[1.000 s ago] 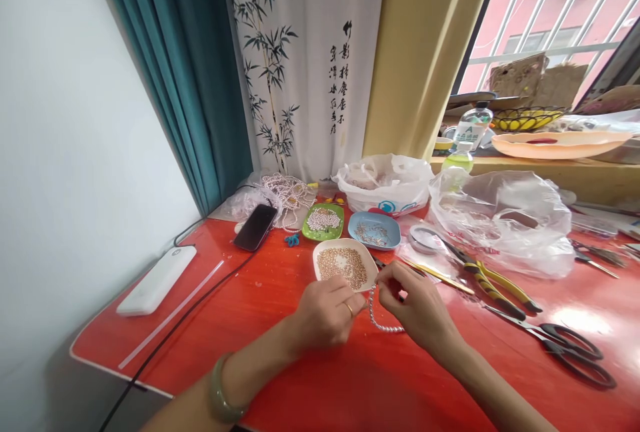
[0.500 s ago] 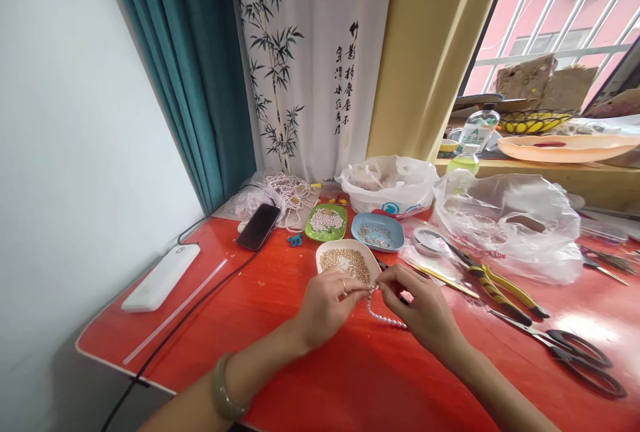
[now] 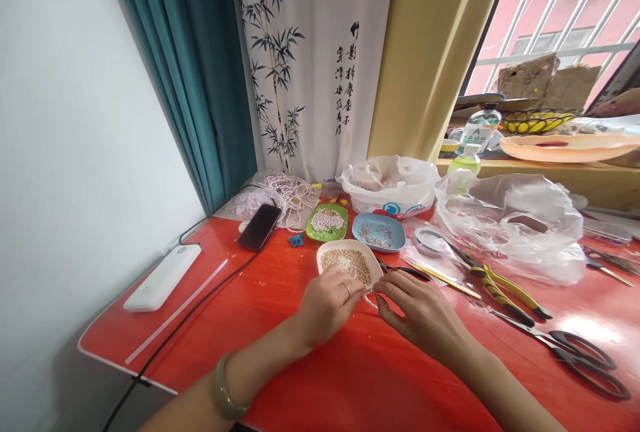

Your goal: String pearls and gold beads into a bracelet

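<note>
My left hand (image 3: 327, 305), a ring on one finger, pinches a strand of pearly beads (image 3: 371, 300) just in front of the cream dish (image 3: 321, 257) of gold beads. Facing it, my right hand (image 3: 417, 305) has its thumb and fingers closed on the same strand. Only a short curve of beads shows between the hands; the rest is hidden behind my right hand. Beyond the cream dish stand a green dish (image 3: 311, 235) of pale pink beads and a blue dish (image 3: 397, 227) with small metallic pieces.
Black-handled pliers (image 3: 413, 273), yellow tweezers (image 3: 453, 283), yellow-and-black pliers (image 3: 505, 289) and scissors (image 3: 575, 352) lie rightward. Plastic bags (image 3: 510, 225) stand behind. A phone (image 3: 260, 226), a white power bank (image 3: 163, 277) and a black cable (image 3: 193, 311) lie on the left of the red table (image 3: 310, 385).
My right hand has turned lower and flatter over the strand. The bead tail that hung below the fingers is now mostly hidden. Black-handled pliers show more clearly behind it.
</note>
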Tool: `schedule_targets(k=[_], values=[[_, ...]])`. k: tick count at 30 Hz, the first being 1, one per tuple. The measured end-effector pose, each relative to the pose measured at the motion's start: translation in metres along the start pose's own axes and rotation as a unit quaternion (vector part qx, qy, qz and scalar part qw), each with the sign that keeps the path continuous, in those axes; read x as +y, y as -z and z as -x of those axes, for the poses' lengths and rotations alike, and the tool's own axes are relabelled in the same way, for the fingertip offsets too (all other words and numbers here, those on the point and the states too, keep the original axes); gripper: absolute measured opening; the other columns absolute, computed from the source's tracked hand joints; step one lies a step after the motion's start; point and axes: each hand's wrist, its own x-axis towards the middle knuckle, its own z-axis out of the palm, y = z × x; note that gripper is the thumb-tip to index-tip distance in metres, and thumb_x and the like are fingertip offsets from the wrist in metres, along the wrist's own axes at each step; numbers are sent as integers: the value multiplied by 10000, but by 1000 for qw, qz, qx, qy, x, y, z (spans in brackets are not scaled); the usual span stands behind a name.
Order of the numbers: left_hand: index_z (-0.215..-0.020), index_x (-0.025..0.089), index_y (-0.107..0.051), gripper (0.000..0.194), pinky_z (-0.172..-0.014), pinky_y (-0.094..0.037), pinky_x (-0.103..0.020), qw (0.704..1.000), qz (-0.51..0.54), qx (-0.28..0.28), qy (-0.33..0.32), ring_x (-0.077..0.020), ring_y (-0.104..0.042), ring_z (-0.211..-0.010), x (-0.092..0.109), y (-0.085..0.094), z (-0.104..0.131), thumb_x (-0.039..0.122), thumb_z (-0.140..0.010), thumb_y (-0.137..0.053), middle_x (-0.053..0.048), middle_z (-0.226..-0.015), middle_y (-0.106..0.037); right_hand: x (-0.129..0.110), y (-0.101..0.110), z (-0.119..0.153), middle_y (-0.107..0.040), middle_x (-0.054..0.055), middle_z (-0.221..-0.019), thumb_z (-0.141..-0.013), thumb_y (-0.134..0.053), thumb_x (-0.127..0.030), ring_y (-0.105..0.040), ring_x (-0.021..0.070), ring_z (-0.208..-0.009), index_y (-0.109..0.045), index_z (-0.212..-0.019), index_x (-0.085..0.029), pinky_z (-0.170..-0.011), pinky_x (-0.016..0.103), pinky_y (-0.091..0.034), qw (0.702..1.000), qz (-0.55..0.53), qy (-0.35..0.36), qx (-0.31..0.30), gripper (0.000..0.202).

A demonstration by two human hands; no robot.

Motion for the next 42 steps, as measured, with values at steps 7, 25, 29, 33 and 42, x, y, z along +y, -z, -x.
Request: schedule_targets(k=[7, 25, 29, 33, 42], values=[[-736, 124, -602, 185, -540, -407, -232, 996, -80, -14, -42, -136, -475, -623, 2, 0, 2, 152, -818, -439, -37, -613, -588, -1, 0, -2, -565, 36, -624, -775, -388, -131, -520, 131, -559, -571, -704, -170, -505, 231, -389, 999, -23, -30, -28, 201], [-638, 133, -565, 269, -502, -341, -246, 992, -83, -68, -67, -141, -430, -580, 0, -2, 4, 80, -803, -358, -37, -552, -516, -1, -15, 5, -430, -21, -499, -712, -387, -102, -375, 87, -449, -438, -529, -182, -445, 206, -282, 990, -67, -124, -15, 206], [-694, 139, -615, 212, -601, -400, -259, 995, 84, -49, 37, -141, -492, -623, 3, 2, -2, 205, -813, -452, -48, -608, -595, 2, -13, 5, -470, -16, -519, -733, -393, -108, -422, 90, -466, -485, -584, -179, -454, 199, -321, 985, -88, -145, 2, 189], [-787, 142, -621, 344, -766, -416, -299, 885, 377, -61, 266, -171, -580, -818, -1, 9, -11, 407, -827, -405, -83, -838, -662, 4, -7, 3, -552, 24, -595, -788, -392, -121, -488, 116, -534, -555, -707, -172, -512, 227, -381, 997, -52, -58, 28, 189], [-743, 115, -647, 310, -780, -436, -299, 704, 554, -133, 425, -140, -611, -705, -11, 4, -11, 399, -622, -673, -56, -742, -673, 4, -5, 3, -629, 53, -671, -809, -443, -116, -554, 138, -598, -583, -816, -153, -547, 249, -445, 998, 6, 39, 57, 145]])
